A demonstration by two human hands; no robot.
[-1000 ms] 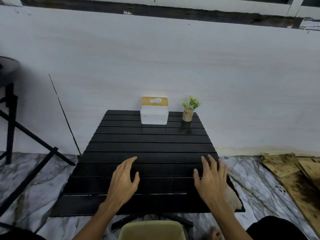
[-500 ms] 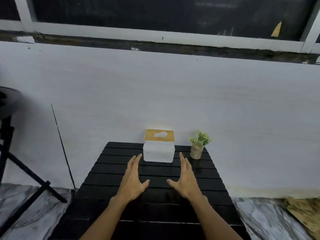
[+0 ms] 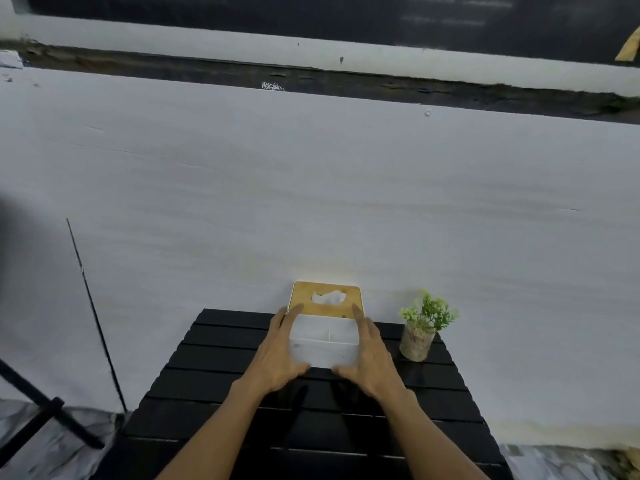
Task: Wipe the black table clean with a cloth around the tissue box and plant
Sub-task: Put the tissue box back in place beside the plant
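Wiping looks not yet begun: no cloth shows, and the left hand (image 3: 277,355) and right hand (image 3: 372,355) clasp the tissue box (image 3: 325,327) between them on the black counter (image 3: 214,386), the plant (image 3: 420,327) just right of the right hand.

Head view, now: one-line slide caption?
Left hand and right hand clasp the tissue box on the black table, plant alongside.

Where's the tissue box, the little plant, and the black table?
tissue box (image 3: 323,351), head view, on its white front wall between the hands.
plant (image 3: 429,311), head view, on its green leaves above the pot.
black table (image 3: 214,386), head view, on a bare slat at left.
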